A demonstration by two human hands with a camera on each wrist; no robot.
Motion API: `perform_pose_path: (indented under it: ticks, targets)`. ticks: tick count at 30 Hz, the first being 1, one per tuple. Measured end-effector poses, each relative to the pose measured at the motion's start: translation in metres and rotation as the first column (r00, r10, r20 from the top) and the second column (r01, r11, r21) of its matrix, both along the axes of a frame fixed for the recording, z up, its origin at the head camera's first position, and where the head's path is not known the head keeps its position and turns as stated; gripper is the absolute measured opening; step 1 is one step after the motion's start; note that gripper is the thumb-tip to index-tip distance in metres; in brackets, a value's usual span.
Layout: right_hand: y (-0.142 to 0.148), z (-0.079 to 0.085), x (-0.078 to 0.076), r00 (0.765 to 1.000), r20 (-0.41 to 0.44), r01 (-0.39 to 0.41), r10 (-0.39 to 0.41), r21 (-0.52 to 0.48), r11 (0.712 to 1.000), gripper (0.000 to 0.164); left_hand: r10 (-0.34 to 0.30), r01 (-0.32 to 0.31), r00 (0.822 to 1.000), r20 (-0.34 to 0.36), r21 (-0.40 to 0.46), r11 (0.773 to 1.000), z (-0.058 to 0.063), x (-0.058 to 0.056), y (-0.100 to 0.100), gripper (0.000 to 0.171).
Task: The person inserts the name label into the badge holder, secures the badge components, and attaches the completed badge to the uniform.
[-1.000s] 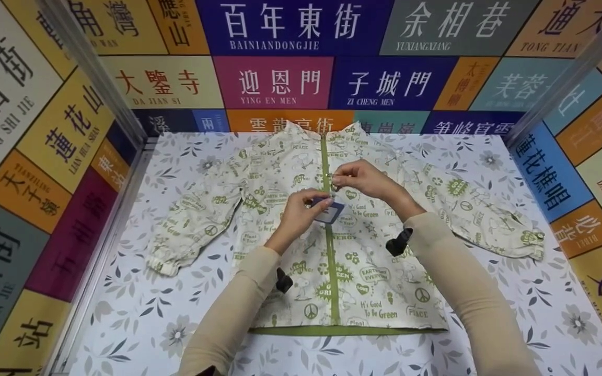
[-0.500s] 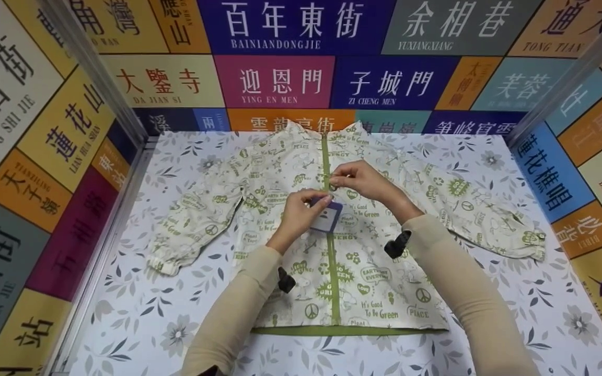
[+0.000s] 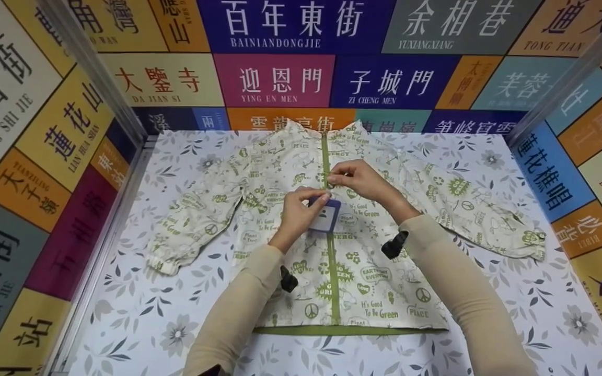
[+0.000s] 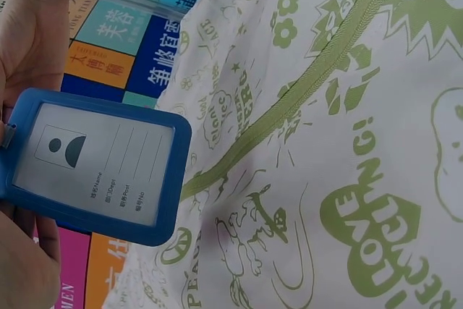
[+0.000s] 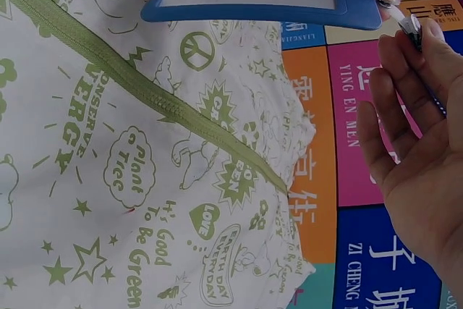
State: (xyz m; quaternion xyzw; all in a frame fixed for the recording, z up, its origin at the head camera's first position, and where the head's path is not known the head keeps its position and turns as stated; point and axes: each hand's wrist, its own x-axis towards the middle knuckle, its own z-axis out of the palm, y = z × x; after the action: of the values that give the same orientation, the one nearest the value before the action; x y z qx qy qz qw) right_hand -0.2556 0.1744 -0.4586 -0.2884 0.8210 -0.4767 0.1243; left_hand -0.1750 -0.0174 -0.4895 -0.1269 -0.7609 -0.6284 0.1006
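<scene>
A blue-framed badge holder [image 3: 325,216] with a white name card hangs over the middle of a printed jacket [image 3: 379,277]. My left hand [image 3: 299,211] pinches the holder's top edge between thumb and fingers. Just beyond it, my right hand [image 3: 358,180] pinches a small metal clip [image 5: 412,30], seen in the right wrist view, with a thin strap at the holder's top. The left wrist view shows the card [image 4: 94,164] with a portrait icon and printed lines. Whether the clip is fastened to the holder is hard to tell.
Front down, the jacket's green zipper strip [image 3: 332,282] runs to the hem. Its sleeves spread left [image 3: 196,224] and right [image 3: 489,219] on a leaf-patterned table [image 3: 175,334]. Walls with coloured street-name panels [image 3: 275,81] enclose the back and sides.
The badge holder has tilted so that its card hangs lower and faces more toward the head camera. My right hand has shifted slightly left, closer to the left hand.
</scene>
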Motion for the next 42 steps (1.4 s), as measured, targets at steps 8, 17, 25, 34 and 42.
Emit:
perform_pose_path:
  ticks: [8,17,25,34,42]
  targets:
    - [-0.002,-0.003,-0.001,1.0,-0.014,0.01,-0.01,-0.017,1.0,0.021,0.035,-0.035,0.999,0.019,-0.006,0.999,0.004,0.003,0.002,0.017]
    - [-0.002,-0.004,-0.001,0.999,-0.022,0.034,-0.034,-0.008,0.999,0.021,0.063,-0.064,0.995,0.08,0.008,0.998,-0.023,-0.013,0.004,0.018]
    - [-0.005,-0.003,0.002,0.996,0.023,0.088,-0.087,-0.042,0.995,0.023,0.052,-0.059,0.989,0.139,0.043,0.997,-0.031,-0.018,0.002,0.017]
    - [-0.017,0.021,0.019,0.991,0.067,0.123,-0.114,-0.152,0.981,0.022,0.077,-0.087,0.985,0.157,0.054,0.995,-0.028,-0.02,0.003,0.021]
    - [-0.024,0.015,0.019,0.98,0.052,0.201,-0.194,-0.2,0.959,0.024,0.117,-0.134,0.975,0.187,0.077,0.988,-0.026,-0.023,0.005,0.021]
